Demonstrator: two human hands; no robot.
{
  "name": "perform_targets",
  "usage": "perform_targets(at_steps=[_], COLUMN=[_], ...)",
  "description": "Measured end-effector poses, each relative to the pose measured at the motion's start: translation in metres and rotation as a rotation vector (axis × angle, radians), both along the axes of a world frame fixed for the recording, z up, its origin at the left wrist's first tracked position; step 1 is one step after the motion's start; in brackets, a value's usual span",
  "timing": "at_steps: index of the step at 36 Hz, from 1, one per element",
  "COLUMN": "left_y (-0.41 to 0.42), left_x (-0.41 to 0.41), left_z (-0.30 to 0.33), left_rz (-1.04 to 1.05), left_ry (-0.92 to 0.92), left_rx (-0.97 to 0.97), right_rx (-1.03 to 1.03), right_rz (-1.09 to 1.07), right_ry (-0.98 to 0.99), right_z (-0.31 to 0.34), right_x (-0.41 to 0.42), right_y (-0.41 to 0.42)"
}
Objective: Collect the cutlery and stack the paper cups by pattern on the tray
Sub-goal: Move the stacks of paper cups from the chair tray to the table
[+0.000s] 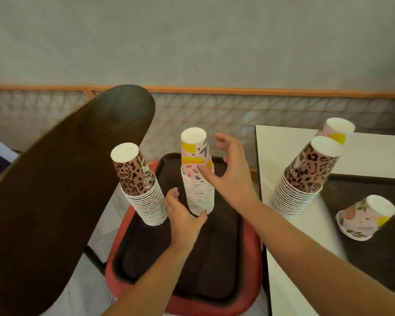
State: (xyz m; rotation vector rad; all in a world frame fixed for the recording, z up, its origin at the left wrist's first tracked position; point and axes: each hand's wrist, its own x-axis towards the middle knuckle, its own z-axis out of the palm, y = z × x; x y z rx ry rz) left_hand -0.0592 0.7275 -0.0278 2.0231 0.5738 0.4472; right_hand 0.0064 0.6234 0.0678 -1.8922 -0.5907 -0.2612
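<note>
Dark oval board [62,190], tilted, fills the left of the frame; purpose unclear.

Dark tray [192,270] sits centre-bottom on a red seat [253,258]. White worktop [290,258] along the right edge carries a second dark tray [374,254].

Leopard stack [139,185], inverted, leans at the centre tray's left edge. Pastel stack [197,174], inverted, stands on the tray's far half. A second leopard stack [306,176] and a pastel stack behind it [338,131] lean at right. A short floral pile [367,216] lies tipped on the right tray. No cutlery visible.

Right hand [233,176]: fingers spread, thumb touching the pastel stack's upper cups, nothing clamped. Left hand [183,213]: loosely cupped against the stack's base.

Judgement: step is settling the pastel stack. Do it well by bracing the base low, squaring the top with light side pressure, releasing top first. Tall stack may topple.
</note>
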Motion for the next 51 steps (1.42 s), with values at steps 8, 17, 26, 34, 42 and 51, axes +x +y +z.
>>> perform_targets(at_steps=[8,17,26,34,42,51], left_y=[0.019,0.020,0.016,0.010,-0.018,-0.098], left_x=[0.023,0.042,0.045,0.028,-0.003,-0.031], left_z=[-0.016,-0.047,-0.045,-0.038,-0.010,-0.003], left_rz=[-0.160,-0.161,-0.182,-0.208,-0.289,-0.494], left_ry=[0.141,0.186,0.182,0.140,0.072,0.095], left_rx=[-0.086,-0.167,-0.162,-0.141,-0.168,-0.215], right_rx=[-0.010,-0.006,0.020,0.057,0.111,0.071], right_rz=[0.049,0.051,-0.002,-0.021,-0.079,-0.199], right_ry=[0.109,0.142,0.187,0.195,0.079,0.017], right_z=[-0.018,-0.029,-0.028,-0.018,0.013,0.017], right_x=[0.026,0.032,0.031,0.014,-0.029,-0.070], right_y=[0.028,0.029,0.014,0.000,-0.033,-0.111])
